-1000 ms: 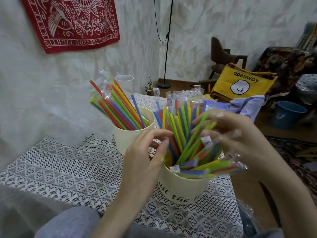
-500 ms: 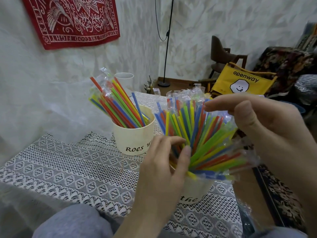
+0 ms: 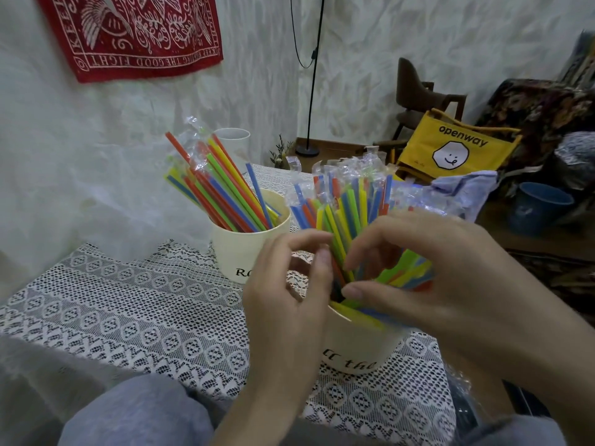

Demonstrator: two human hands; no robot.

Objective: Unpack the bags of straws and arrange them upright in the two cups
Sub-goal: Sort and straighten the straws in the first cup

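Straws (image 3: 346,217) in mixed colours, many still in clear wrappers, fill the near cup (image 3: 357,346), a cream cup with dark lettering that stands near the front edge of the tabletop (image 3: 145,317), which is covered with a white lace cloth. Most of this bunch stands upright, while a few green, yellow and blue ones lean low over the rim toward the right edge. The left hand (image 3: 289,300) is at the left side of the bunch with its fingers curled, the fingertip and thumb close together beside the straws; whether they actually pinch one I cannot tell. The right hand (image 3: 428,275) reaches in from the right, its fingers bent around the leaning straws with index finger and thumb closing on them. The far cup (image 3: 244,249), also cream with lettering, stands further back and to the left, just beside the near one, and its straws (image 3: 219,191) lean left. A white cup (image 3: 233,143) stands at the back edge. A yellow bag (image 3: 450,146) sits beyond the table by a brown chair (image 3: 415,91).
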